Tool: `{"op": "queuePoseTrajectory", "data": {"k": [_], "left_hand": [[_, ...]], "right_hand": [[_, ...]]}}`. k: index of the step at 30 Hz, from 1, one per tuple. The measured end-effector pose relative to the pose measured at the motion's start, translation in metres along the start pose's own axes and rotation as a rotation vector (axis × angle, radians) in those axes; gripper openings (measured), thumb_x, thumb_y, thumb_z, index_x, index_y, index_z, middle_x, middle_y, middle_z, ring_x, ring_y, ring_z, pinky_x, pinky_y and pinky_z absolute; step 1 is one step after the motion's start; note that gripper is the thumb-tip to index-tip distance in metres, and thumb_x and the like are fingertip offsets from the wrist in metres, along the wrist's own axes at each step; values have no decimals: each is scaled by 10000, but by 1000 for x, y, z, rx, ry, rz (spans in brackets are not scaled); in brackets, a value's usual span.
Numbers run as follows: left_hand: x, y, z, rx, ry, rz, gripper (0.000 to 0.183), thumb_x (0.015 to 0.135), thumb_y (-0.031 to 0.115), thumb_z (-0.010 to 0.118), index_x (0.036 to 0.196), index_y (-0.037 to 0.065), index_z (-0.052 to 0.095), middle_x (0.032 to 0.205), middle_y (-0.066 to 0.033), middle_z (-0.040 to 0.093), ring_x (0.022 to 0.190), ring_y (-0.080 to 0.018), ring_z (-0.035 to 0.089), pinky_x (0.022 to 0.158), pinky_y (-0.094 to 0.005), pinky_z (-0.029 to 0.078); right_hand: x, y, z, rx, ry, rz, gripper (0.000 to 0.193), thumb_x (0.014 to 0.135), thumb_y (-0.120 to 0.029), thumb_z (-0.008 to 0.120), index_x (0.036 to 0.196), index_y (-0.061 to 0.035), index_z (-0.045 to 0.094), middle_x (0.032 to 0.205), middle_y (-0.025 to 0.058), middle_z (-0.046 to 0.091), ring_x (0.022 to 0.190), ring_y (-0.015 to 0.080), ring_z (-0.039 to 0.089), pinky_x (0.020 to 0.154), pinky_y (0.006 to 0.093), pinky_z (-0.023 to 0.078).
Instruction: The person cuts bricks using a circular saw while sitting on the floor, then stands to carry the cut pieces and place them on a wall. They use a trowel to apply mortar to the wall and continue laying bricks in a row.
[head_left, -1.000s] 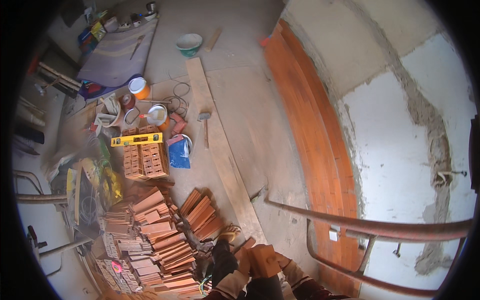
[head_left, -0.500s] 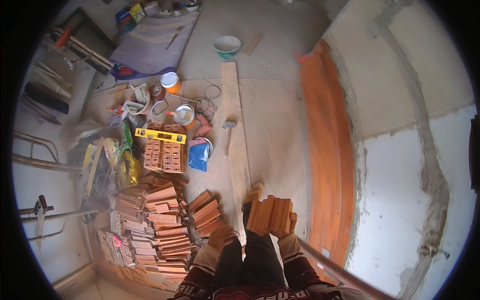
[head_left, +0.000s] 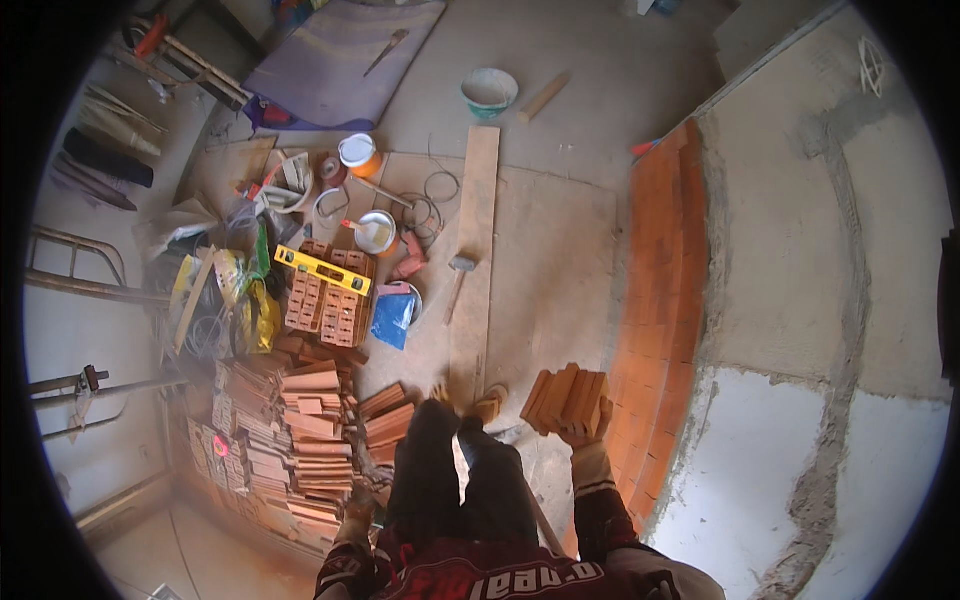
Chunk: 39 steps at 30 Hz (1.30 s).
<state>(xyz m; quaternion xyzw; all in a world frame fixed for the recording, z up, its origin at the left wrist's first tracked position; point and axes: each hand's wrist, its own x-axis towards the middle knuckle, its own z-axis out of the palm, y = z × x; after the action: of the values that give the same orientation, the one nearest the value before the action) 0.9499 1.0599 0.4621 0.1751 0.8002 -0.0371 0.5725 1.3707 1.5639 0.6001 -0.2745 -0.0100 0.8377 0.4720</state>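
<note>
My right hand [head_left: 592, 428] carries a stack of thin orange-brown brick tiles [head_left: 565, 398], gripping it from the right and below, out in front of my right side. My left hand [head_left: 358, 508] is low beside the large heap of brick tiles [head_left: 312, 425], near its right edge. Its fingers are dim and partly lost against the heap, so I cannot see what they touch. A smaller group of tiles [head_left: 388, 418] leans together between the heap and my legs.
Brick tiles cover the strip [head_left: 655, 300] along the right wall. A long board [head_left: 475, 220] with a mallet [head_left: 461, 265] lies ahead. At left are hollow bricks [head_left: 328, 310], a yellow spirit level [head_left: 322, 270], buckets [head_left: 376, 232] and a blue plastic sheet-like piece [head_left: 393, 320]. A green basin [head_left: 489, 93] stands farther off.
My right hand has moved outward to the right with the tile stack. My left hand has gone from beside my leg to the heap at left. My legs and the view have shifted.
</note>
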Motion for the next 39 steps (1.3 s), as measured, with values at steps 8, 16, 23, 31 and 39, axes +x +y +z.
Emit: {"op": "queuePoseTrajectory", "data": {"k": [8,16,23,31,39], "left_hand": [[19,129,-31,-486,177,18,271,785,267,673,875,12,650,758,-90,660,630,-194,641,517,-355,513],[51,278,-93,-934,245,31,391,805,293,710,1059,9,622,842,-105,669,623,-166,642,436,-283,461],[37,366,-135,-1158,349,-156,424,814,295,686,1111,8,589,852,-103,645,651,-167,623,459,-274,461],[-14,444,-13,-1315,450,-704,280,857,245,623,1068,68,571,807,-63,628,617,-150,590,461,-271,439],[-39,639,78,-726,308,-863,512,683,326,712,1051,-5,582,873,-195,675,838,-331,644,787,-433,502]], "right_hand": [[82,-8,54,-30,136,184,754,737,-628,552,1311,-145,473,1237,69,538,1130,256,524,935,479,436],[210,-27,112,-214,89,294,782,740,-599,587,1346,-132,429,1267,93,512,1165,279,498,925,486,446],[369,-47,177,-357,44,483,734,765,-470,659,1336,-78,416,1266,127,508,1164,306,506,954,498,446],[635,-32,135,-798,88,961,630,768,-322,672,1291,-65,434,1149,109,553,1038,263,570,870,451,487],[866,32,40,-1573,-226,1018,563,710,-253,683,1202,-57,493,1089,90,549,983,239,573,821,373,504]]}}
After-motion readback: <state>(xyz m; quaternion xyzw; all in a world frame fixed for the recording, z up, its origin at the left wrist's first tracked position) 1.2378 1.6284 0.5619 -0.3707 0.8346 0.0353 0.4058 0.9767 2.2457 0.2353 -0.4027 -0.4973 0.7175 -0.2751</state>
